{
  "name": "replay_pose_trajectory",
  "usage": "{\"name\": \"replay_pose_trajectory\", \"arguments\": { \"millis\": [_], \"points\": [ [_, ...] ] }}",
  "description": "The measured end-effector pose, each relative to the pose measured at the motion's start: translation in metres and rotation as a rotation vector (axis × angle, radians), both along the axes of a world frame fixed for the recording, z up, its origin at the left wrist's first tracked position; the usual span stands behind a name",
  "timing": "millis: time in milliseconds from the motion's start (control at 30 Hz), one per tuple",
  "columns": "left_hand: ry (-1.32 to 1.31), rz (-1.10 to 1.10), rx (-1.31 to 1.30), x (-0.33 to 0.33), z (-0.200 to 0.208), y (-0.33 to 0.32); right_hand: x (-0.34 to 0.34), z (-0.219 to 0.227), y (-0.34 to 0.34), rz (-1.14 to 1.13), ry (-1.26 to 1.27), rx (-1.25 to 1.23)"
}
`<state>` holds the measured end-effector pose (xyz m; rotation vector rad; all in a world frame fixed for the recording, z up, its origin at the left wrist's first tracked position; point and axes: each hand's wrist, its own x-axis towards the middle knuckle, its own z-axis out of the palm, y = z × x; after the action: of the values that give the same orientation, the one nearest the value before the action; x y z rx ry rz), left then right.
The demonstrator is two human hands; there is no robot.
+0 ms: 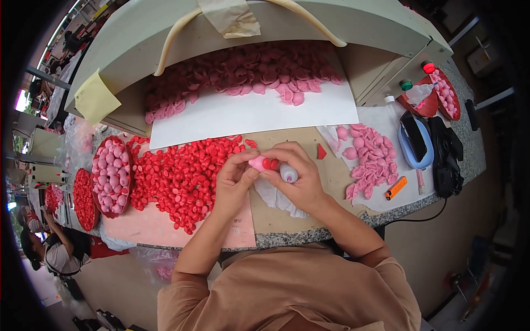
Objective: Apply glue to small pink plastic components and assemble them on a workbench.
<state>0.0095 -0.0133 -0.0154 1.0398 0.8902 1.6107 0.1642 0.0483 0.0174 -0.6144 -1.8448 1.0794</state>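
My left hand [234,179] pinches a small pink rounded piece [256,163] between thumb and fingers. Against the pink piece's right end sits a glossy red piece [270,164], at the fingertips of my right hand [307,182]. That same hand also keeps a small whitish squeeze bottle [288,174] tucked in it, its narrow tip showing. Both hands meet over the middle of the bench, close to a heap of red pieces [182,176] on their left. Beneath them lies a crumpled white cloth [279,199].
Round trays of pink balls [112,175] and red pieces [84,199] stand left. A curved-front cabinet [381,25] holds more pink pieces at the back. Pink petal-like pieces [369,171], an orange box cutter [396,188] and a phone [413,138] on a blue container lie right.
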Motion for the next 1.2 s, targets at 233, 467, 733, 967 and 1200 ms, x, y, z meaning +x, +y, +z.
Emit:
{"name": "replay_pose_trajectory", "arguments": {
  "millis": [233,467,733,967,1200],
  "points": [
    [-0.368,-0.071,-0.157,-0.001,0.005,0.009,0.007,0.004,0.007,0.188,0.200,-0.843],
    [-0.086,0.117,-0.299,0.004,0.005,0.008,0.008,-0.007,0.013,0.189,0.240,-0.958],
    [-0.052,-0.029,-0.367,-0.003,0.014,0.004,0.008,-0.011,0.018,0.197,0.085,-0.927],
    [0.001,-0.094,-0.452,-0.013,0.014,0.003,0.009,-0.009,0.021,0.249,0.040,-0.883],
    [0.029,-0.091,-0.465,-0.013,0.021,0.002,0.009,-0.004,0.022,0.255,0.057,-0.958]
  ]
}}
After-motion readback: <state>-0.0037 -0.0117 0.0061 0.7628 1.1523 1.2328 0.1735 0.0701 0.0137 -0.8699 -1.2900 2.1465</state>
